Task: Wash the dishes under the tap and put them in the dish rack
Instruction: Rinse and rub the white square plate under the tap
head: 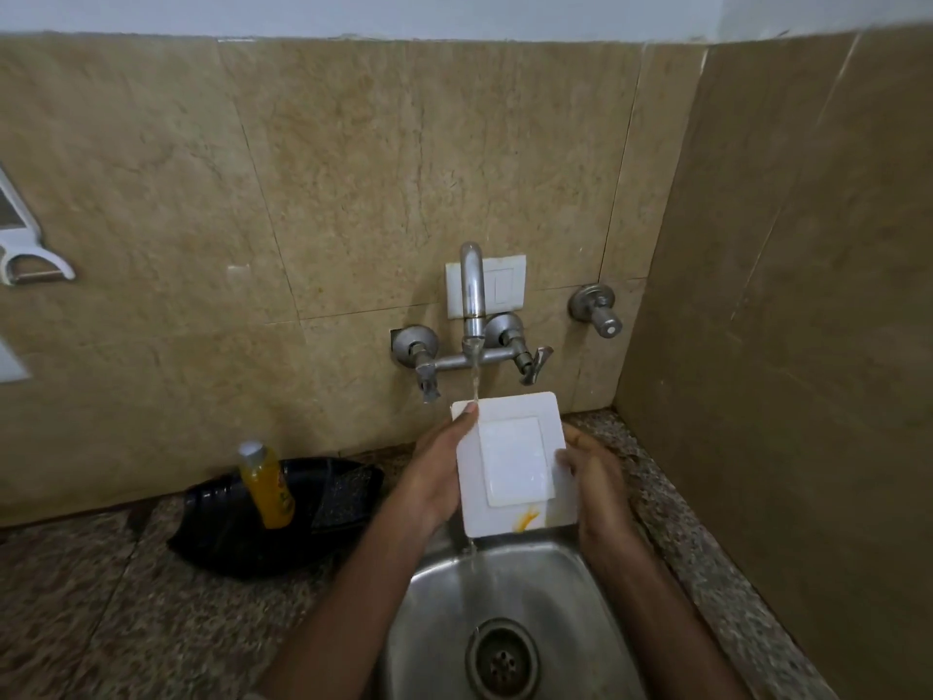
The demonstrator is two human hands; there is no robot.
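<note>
Beige stone tiles cover the back wall and a side wall closes in on the right of the sink (510, 598), leaving only a narrow strip of speckled worktop (671, 497) there. Left of the sink the worktop is wider, with a black tray (227, 527) and an orange bottle (267, 485) standing on it against the wall. The tap (472, 295) above the sink is running, and its stream lands on the far edge of a white square plate (515, 462) held tilted over the basin. The left hand (439, 472) grips the plate's left edge, thumb on the upper corner. The right hand (590, 477) clasps the right edge, fingers (565, 459) curled over the rim. A yellow stain marks the near edge.
</note>
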